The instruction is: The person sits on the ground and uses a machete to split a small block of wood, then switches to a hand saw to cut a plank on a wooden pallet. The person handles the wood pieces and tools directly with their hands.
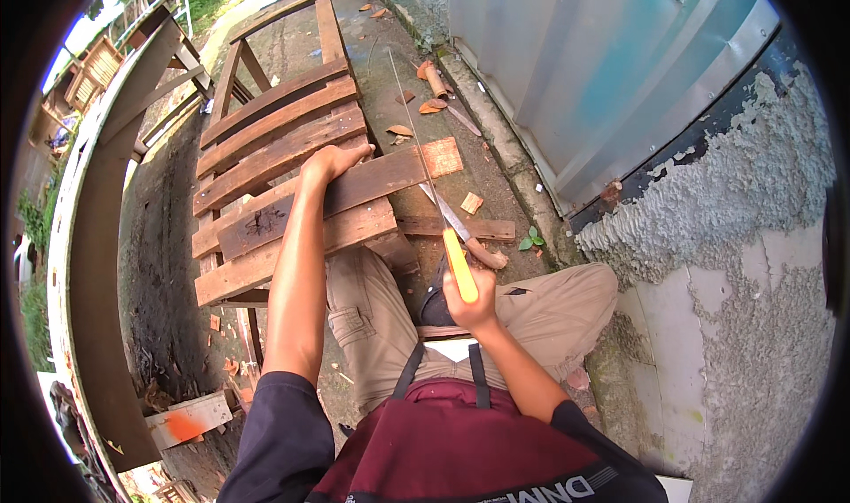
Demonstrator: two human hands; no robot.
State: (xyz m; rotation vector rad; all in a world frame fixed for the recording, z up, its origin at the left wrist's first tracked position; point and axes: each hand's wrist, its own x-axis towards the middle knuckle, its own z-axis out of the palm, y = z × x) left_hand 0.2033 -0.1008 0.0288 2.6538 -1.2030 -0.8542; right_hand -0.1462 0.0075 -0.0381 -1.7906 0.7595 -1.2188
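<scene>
My right hand [471,304] grips the yellow handle [459,266] of a handsaw. Its thin blade [414,131] points away from me and crosses a dark wooden board [376,182] near the right end, where the wood is paler. That board lies at a slant on a slatted wooden bench [292,149], its right end jutting past the slats. My left hand [332,162] holds the board down, fingers bent over its far edge. Below the saw, a large knife with a wooden handle [485,255] lies near my lap, its blade partly under the saw.
A wood offcut [471,204] and a loose plank [469,228] lie on the concrete right of the bench. Farther off are a chisel-like tool [462,119] and dry leaves [400,131]. A corrugated metal sheet [584,60] and rough wall [726,184] bound the right side.
</scene>
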